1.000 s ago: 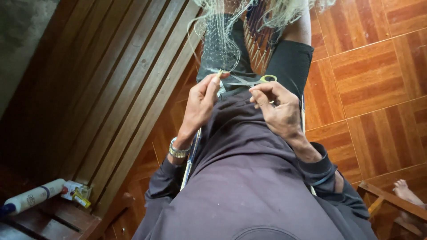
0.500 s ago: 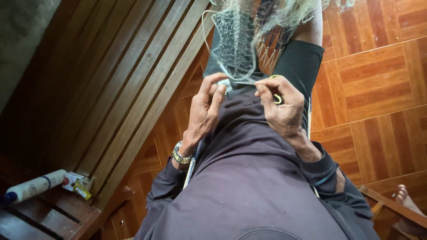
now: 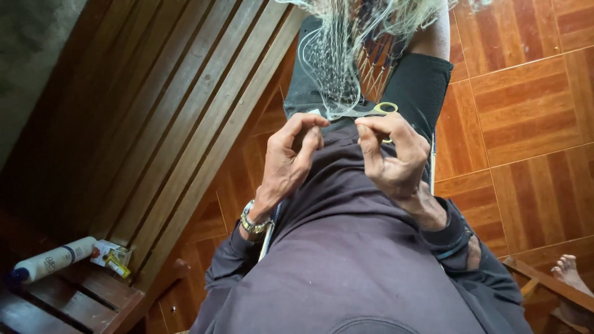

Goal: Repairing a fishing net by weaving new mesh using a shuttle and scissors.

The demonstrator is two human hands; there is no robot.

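1. Two hands meet near the upper centre of the frame, above our dark purple sweatshirt [image 3: 346, 260].
2. Our left hand [image 3: 289, 162] has its fingers curled, with thumb and forefinger closed in a pinch on strands of the fishing net [image 3: 337, 68]; a metal wristwatch [image 3: 252, 221] sits on that wrist.
3. Our right hand [image 3: 393, 158] likewise pinches net strands between thumb and forefinger, its other fingers bent inward.
4. We see the fishing net, fine and pale, hanging from the top centre of the frame down to the fingertips of both hands.
5. We note yellow-handled scissors [image 3: 380, 111] just above the right hand, one ring of the handle showing; whether a finger passes through it we cannot tell.
6. At the left of the frame runs a wooden slatted bench [image 3: 154, 124]; at lower left a white bottle [image 3: 52, 260] lies beside a small yellow packet [image 3: 112, 256].
7. At the right we see orange-brown floor tiles [image 3: 526, 111], and a bare foot [image 3: 572, 272] at lower right.
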